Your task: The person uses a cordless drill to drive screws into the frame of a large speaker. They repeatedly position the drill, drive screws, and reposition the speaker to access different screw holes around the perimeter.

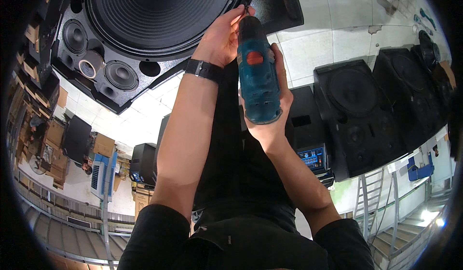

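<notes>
My right hand (283,96) is wrapped round a teal and black cordless drill (260,84) with a red switch on top; its nose points away from me. At the drill's tip, the fingers of my left hand (223,41) are pinched together. A small dark piece shows between them, too small to name. Both hands are over the right edge of a large black speaker cabinet (144,67), beside its big ribbed cone (159,24). A roll of tape (90,66) rests on the cabinet between two small round drivers (121,75).
More black speaker cabinets (354,110) stand to the right. A unit with a lit blue screen (312,158) sits near my right forearm. A metal ladder (370,195) is at the lower right. Boxes (103,144) and a blue-and-white rack (101,176) are at the left. The floor is pale tile (316,43).
</notes>
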Demonstrator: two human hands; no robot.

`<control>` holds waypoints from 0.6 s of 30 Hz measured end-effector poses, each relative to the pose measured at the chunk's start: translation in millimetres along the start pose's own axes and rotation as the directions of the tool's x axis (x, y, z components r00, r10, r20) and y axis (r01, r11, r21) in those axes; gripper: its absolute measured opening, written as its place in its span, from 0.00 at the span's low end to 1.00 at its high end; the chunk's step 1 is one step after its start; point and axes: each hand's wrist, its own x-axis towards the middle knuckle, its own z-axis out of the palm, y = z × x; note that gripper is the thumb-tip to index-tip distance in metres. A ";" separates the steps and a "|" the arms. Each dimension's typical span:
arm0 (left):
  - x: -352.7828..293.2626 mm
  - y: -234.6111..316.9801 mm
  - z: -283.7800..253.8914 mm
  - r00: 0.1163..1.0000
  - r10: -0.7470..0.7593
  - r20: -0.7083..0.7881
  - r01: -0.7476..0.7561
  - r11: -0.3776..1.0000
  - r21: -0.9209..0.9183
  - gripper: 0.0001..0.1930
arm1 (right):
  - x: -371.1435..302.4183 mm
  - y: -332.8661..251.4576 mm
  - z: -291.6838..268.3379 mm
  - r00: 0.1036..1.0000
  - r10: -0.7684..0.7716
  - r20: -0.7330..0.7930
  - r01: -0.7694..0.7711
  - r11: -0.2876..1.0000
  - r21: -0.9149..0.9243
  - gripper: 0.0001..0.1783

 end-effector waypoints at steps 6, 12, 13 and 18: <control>10.5 5.6 7.1 0.996 -0.010 -0.083 0.012 1.000 0.024 0.12 | 12.8 0.5 0.2 0.999 -0.042 -0.027 0.041 0.999 -0.011 0.49; 11.5 9.2 13.8 0.985 -0.007 -0.173 0.014 0.999 0.036 0.10 | 18.1 4.0 -2.3 1.000 0.004 -0.012 -0.004 1.000 0.009 0.48; 11.1 9.3 14.4 0.985 -0.017 -0.171 0.023 0.999 0.030 0.10 | 18.1 3.9 -2.4 1.000 0.019 -0.005 -0.019 0.999 0.028 0.49; 9.0 9.2 17.2 0.983 -0.011 -0.183 0.016 0.999 0.029 0.12 | 20.0 3.6 -0.6 0.999 -0.019 -0.033 0.018 1.000 -0.017 0.50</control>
